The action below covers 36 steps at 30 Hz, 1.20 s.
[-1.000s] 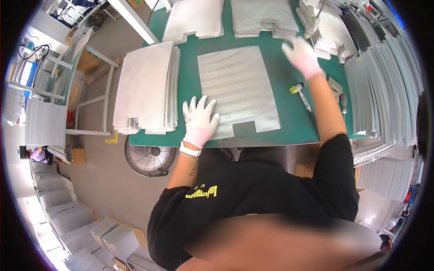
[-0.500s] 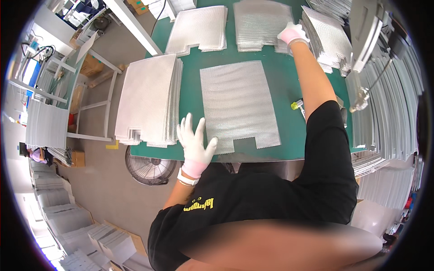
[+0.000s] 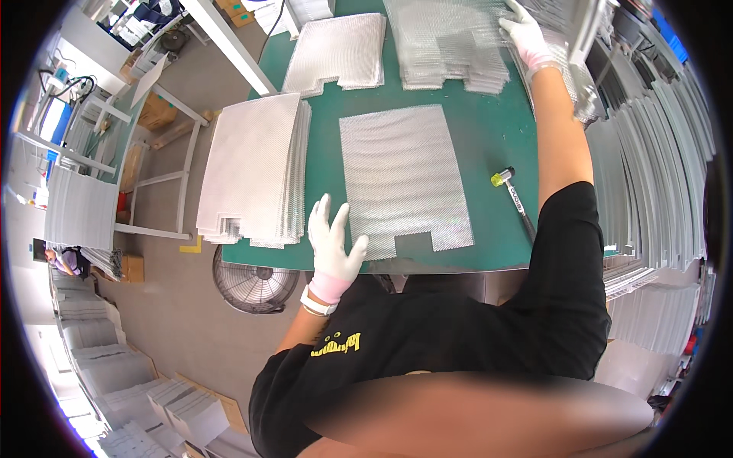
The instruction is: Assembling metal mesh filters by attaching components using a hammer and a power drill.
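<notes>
A single silvery mesh sheet (image 3: 405, 172), notched along its near edge, lies flat in the middle of the green table (image 3: 489, 137). My left hand (image 3: 334, 248), in a white glove, hovers at that sheet's near left edge with fingers spread and nothing in them. At the far right, my gloved right hand (image 3: 527, 38) grips the right edge of a mesh sheet (image 3: 450, 38) on the back middle stack; its fingertips are partly lost against the mesh. That sheet looks blurred and sits askew over those beneath it.
Stacks of mesh sheets stand at left (image 3: 252, 164), back left (image 3: 340, 49) and back right (image 3: 561, 69). A yellow-headed hammer (image 3: 515, 198) lies right of the middle sheet. A floor fan (image 3: 256, 286) stands below the table's left front edge. White racked panels (image 3: 657, 175) line the right side.
My right hand has moved right and away from me, and the sheet at the back has shifted to the right with it. The hammer now shows fully. My left hand has barely moved.
</notes>
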Each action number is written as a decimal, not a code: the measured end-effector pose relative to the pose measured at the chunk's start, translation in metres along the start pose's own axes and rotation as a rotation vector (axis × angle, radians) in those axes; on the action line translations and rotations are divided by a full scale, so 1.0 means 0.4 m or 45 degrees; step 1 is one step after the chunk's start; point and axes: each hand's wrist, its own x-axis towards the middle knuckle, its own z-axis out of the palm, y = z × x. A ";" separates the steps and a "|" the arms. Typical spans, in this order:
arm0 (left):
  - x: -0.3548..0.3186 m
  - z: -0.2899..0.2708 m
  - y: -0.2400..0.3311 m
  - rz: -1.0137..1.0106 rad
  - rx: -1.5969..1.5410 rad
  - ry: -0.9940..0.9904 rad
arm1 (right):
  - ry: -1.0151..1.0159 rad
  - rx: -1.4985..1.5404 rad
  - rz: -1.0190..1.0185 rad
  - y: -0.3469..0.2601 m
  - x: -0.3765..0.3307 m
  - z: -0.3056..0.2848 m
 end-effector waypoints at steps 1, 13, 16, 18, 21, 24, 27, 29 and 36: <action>-0.008 0.000 -0.001 -0.017 -0.013 -0.001 | -0.130 0.129 -0.044 0.031 0.010 -0.001; -0.028 0.008 0.020 -0.022 -0.158 -0.119 | -0.122 0.857 -0.048 0.144 -0.046 -0.126; 0.008 0.003 0.015 -0.031 -0.284 -0.071 | -0.039 0.739 -0.035 0.074 -0.095 -0.059; 0.114 -0.014 0.020 0.085 -0.332 -0.032 | -0.058 0.772 -0.071 0.112 -0.109 -0.082; 0.384 0.030 0.055 -0.143 -1.072 0.019 | -0.144 0.648 -0.120 0.167 -0.094 -0.151; 0.648 0.075 0.070 -0.323 -1.416 0.015 | -0.232 0.678 -0.119 0.082 -0.138 -0.066; 0.820 0.181 0.099 -0.319 -1.217 -0.090 | -0.033 0.481 -0.160 0.071 -0.146 -0.028; 0.863 0.245 0.138 -0.208 -0.805 -0.017 | 0.037 -0.150 0.050 0.081 -0.136 -0.041; 0.952 0.389 0.163 -0.113 -0.295 0.076 | 0.107 -0.934 0.007 0.201 0.019 -0.066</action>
